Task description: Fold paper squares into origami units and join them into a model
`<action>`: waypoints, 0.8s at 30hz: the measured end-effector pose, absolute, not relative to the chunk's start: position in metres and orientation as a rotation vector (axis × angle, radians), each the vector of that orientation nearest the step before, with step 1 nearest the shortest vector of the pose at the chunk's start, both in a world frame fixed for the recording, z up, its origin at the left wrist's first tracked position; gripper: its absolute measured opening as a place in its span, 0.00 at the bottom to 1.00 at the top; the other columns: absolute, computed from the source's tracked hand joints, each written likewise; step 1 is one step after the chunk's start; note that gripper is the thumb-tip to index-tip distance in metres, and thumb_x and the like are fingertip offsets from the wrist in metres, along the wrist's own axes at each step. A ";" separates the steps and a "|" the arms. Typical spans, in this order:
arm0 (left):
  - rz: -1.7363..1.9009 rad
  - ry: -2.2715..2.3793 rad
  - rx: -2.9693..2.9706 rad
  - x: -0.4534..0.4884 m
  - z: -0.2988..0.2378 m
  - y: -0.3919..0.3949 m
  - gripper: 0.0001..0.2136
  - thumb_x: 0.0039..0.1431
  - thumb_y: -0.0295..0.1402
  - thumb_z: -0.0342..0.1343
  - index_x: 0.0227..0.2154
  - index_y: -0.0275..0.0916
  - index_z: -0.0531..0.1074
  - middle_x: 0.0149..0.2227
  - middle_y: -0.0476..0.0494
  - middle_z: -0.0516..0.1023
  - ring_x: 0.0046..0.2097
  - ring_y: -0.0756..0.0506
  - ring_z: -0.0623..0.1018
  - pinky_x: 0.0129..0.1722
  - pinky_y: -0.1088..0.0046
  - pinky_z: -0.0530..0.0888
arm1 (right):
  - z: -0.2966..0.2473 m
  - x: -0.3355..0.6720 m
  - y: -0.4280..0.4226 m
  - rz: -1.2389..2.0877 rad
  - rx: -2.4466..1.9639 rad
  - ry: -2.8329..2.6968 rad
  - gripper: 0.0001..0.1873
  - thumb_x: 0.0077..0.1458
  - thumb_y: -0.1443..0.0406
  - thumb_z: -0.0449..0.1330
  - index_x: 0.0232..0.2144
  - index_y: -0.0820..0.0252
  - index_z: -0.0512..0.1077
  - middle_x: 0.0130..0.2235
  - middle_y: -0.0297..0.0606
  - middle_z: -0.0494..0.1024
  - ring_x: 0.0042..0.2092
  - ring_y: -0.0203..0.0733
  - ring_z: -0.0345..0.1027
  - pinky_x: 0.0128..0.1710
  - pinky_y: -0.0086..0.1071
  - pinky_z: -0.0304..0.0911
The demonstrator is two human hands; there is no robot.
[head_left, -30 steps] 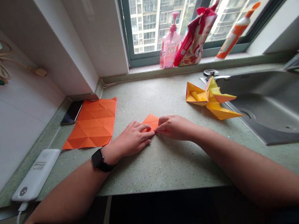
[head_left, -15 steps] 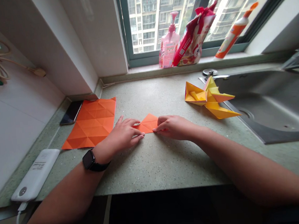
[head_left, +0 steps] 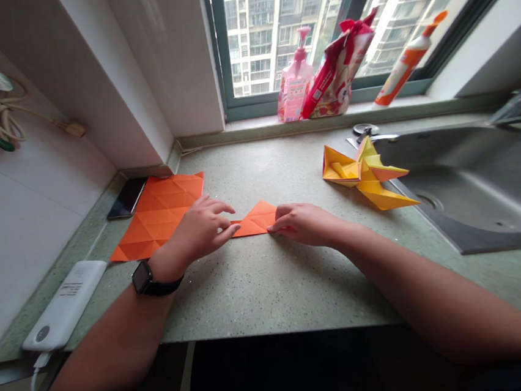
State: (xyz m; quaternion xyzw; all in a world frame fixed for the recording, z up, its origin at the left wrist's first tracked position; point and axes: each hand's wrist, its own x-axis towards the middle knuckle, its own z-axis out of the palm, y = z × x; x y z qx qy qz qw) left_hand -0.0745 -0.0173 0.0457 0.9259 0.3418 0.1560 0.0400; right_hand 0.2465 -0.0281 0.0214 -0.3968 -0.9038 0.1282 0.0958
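A small folded orange paper triangle [head_left: 255, 219] lies flat on the speckled green counter [head_left: 273, 280] between my hands. My left hand [head_left: 199, 229], with a black watch on the wrist, rests at the triangle's left tip, fingers stretched out and pressing along its lower edge. At the triangle's right corner my right hand [head_left: 302, 222] has its fingers curled, pinning the paper down. A larger creased orange sheet [head_left: 158, 214] lies just left of my left hand.
A yellow and orange folded paper model [head_left: 366, 173] sits by the steel sink [head_left: 481, 186] at right. A phone [head_left: 127, 198] and a white power bank [head_left: 63, 306] lie at left. On the sill stand a pink pump bottle [head_left: 293, 85], a red bag [head_left: 338, 68] and an orange bottle [head_left: 407, 61].
My left hand has slid leftwards along the paper's lower edge, uncovering more of the orange triangle. My right hand has stayed on the right corner.
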 end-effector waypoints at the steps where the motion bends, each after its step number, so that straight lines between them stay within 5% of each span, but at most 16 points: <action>1: 0.550 1.041 2.839 -0.071 0.047 -0.017 0.18 0.78 0.41 0.55 0.34 0.42 0.85 0.48 0.41 0.86 0.52 0.39 0.82 0.67 0.46 0.71 | 0.021 0.246 -0.028 0.376 -1.178 -2.684 0.13 0.67 0.66 0.64 0.45 0.45 0.89 0.44 0.38 0.85 0.40 0.42 0.79 0.39 0.33 0.67; 4: 0.641 0.962 2.802 -0.063 0.043 -0.015 0.13 0.78 0.36 0.53 0.44 0.40 0.83 0.49 0.39 0.86 0.51 0.39 0.82 0.59 0.54 0.77 | 0.021 0.246 -0.028 0.365 -1.172 -2.690 0.13 0.68 0.66 0.64 0.45 0.45 0.89 0.45 0.38 0.85 0.41 0.42 0.79 0.39 0.33 0.68; 10: 0.477 0.713 2.753 -0.057 0.029 -0.016 0.16 0.76 0.33 0.56 0.62 0.45 0.76 0.62 0.41 0.82 0.67 0.37 0.77 0.69 0.51 0.71 | 0.019 0.250 -0.027 0.322 -1.119 -2.707 0.18 0.67 0.69 0.63 0.49 0.45 0.88 0.44 0.38 0.85 0.43 0.43 0.79 0.42 0.34 0.69; 15: 0.374 0.648 2.711 -0.055 0.030 -0.015 0.19 0.74 0.33 0.60 0.64 0.46 0.74 0.64 0.40 0.81 0.64 0.38 0.78 0.66 0.54 0.72 | 0.016 0.248 -0.022 0.177 -1.283 -2.661 0.22 0.68 0.72 0.58 0.51 0.45 0.87 0.47 0.39 0.85 0.44 0.44 0.79 0.43 0.35 0.69; 20: 0.377 0.648 2.679 -0.051 0.033 -0.020 0.20 0.72 0.38 0.63 0.63 0.40 0.75 0.54 0.38 0.84 0.55 0.38 0.81 0.61 0.56 0.75 | 0.009 0.240 -0.012 0.032 -1.562 -2.459 0.23 0.69 0.72 0.57 0.59 0.52 0.82 0.52 0.44 0.85 0.49 0.49 0.80 0.49 0.40 0.72; 24: 0.389 0.614 2.675 -0.045 0.030 -0.024 0.20 0.69 0.38 0.64 0.61 0.39 0.76 0.55 0.36 0.84 0.58 0.35 0.79 0.65 0.52 0.73 | -0.003 0.241 -0.005 0.058 -1.480 -2.422 0.19 0.69 0.71 0.58 0.54 0.55 0.83 0.55 0.47 0.85 0.53 0.52 0.80 0.56 0.44 0.73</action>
